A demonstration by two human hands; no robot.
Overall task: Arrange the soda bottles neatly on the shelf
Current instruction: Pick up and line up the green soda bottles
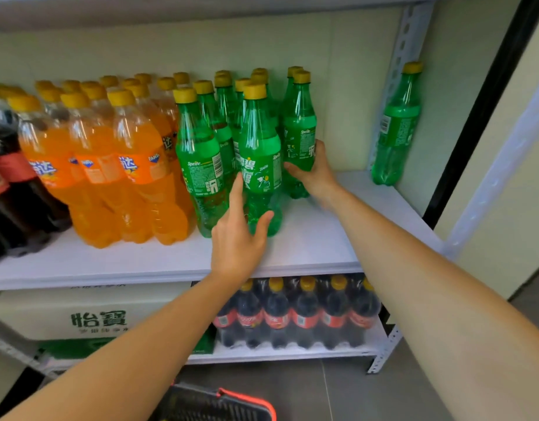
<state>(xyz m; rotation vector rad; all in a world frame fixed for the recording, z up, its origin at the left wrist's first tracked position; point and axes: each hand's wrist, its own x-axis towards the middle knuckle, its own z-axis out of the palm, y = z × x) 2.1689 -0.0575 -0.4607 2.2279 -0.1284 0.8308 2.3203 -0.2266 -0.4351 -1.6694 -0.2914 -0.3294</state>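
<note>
Green Sprite bottles with yellow caps stand in rows on the white shelf (317,238), right of the orange Fanta bottles (134,165). My left hand (239,235) rests against the lower body of the front Sprite bottle (260,153), with thumb and fingers spread around it. My right hand (315,173) wraps around the rightmost Sprite bottle of the group (300,129) from its right side. A single Sprite bottle (395,129) stands apart at the far right by the metal upright.
Dark cola bottles (7,183) stand at the shelf's left end. Below, a shrink-wrapped pack of cola bottles (298,314) and a white and green carton (89,317) sit on the lower shelf. A black basket with red trim (219,405) is on the floor.
</note>
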